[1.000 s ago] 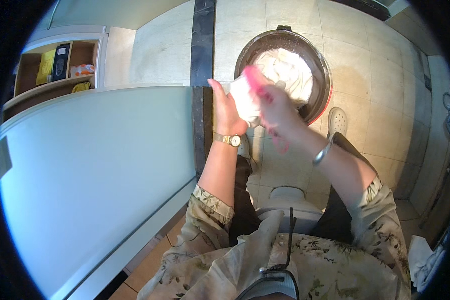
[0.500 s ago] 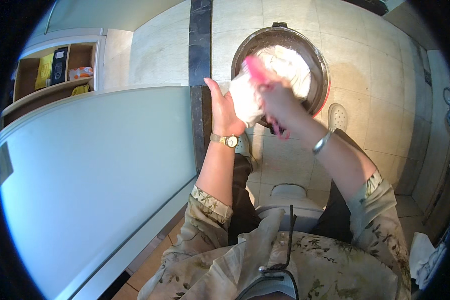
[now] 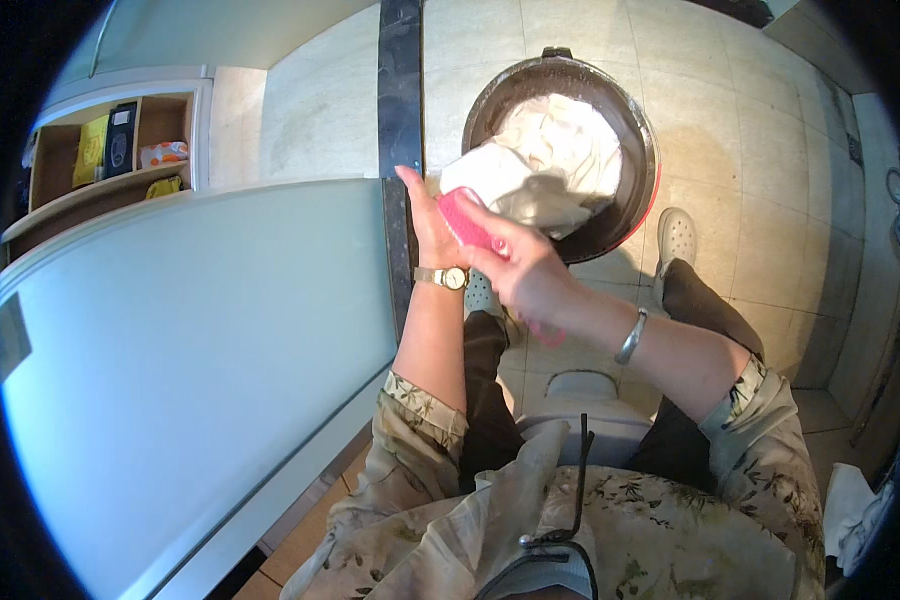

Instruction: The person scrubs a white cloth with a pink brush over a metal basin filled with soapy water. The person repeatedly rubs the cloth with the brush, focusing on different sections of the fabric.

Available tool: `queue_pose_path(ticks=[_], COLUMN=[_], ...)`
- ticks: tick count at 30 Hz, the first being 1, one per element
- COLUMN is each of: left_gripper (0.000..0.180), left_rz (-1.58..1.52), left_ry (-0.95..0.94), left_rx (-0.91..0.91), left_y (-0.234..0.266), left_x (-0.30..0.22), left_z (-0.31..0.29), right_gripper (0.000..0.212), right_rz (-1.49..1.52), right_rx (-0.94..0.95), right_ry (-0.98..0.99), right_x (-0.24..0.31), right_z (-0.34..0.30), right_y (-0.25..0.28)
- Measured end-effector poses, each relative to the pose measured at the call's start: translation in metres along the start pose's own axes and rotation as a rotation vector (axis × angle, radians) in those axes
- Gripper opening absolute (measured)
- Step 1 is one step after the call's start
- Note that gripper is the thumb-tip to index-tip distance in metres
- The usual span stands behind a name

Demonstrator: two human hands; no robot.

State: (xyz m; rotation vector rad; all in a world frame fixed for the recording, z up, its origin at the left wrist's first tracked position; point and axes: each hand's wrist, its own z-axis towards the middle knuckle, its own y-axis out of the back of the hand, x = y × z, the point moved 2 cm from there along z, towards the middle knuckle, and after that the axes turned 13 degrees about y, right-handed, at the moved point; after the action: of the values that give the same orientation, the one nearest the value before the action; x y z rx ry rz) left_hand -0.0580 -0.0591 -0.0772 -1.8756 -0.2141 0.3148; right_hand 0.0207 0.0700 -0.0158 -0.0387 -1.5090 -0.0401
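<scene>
Fingers of your right hand (image 3: 538,280) grip the pink, probably stiff plastic brush (image 3: 464,217) above your left hand (image 3: 432,232), thumb spread, other fingers hidden, while limp-looking white cloth (image 3: 560,140), best palm-supported, lies partly in the round dark basin (image 3: 634,165).

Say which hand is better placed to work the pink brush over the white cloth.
Probably the right hand: it grips the pink brush close to the white cloth. The left hand, thumb spread, fingers hidden at the cloth's edge, looks better suited to supporting the cloth.
</scene>
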Motion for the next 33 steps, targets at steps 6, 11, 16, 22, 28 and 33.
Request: queue_pose_path(ticks=[6, 11, 16, 22, 28, 33], left_gripper=[0.097, 0.085, 0.076, 0.042, 0.046, 0.049], left_rz=[-0.066, -0.092, -0.017, 0.231, 0.097, 0.130], left_ry=[-0.239, -0.250, -0.228, -0.227, -0.153, -0.122], left_rx=[-0.481, -0.390, -0.230, -0.683, -0.427, -0.478], left_y=[-0.059, -0.044, -0.054, -0.038, -0.030, -0.057], left_x=[0.019, 0.017, 0.004, 0.005, 0.014, 0.021], left_z=[0.014, 0.017, 0.009, 0.004, 0.012, 0.015], right_gripper=[0.051, 0.051, 0.054, 0.051, 0.045, 0.043], right_rz=[0.212, 0.109, 0.332, 0.449, 0.101, 0.285], right_rx=[-0.012, -0.037, -0.170, -0.218, 0.051, -0.171], right_ry=[-0.399, -0.305, -0.485, -0.522, -0.343, -0.521], right_x=[0.007, -0.014, -0.016, -0.018, -0.015, -0.004], right_z=[0.023, 0.015, 0.026, 0.030, 0.011, 0.035], right_y=[0.035, 0.035, 0.044, 0.049, 0.016, 0.038])
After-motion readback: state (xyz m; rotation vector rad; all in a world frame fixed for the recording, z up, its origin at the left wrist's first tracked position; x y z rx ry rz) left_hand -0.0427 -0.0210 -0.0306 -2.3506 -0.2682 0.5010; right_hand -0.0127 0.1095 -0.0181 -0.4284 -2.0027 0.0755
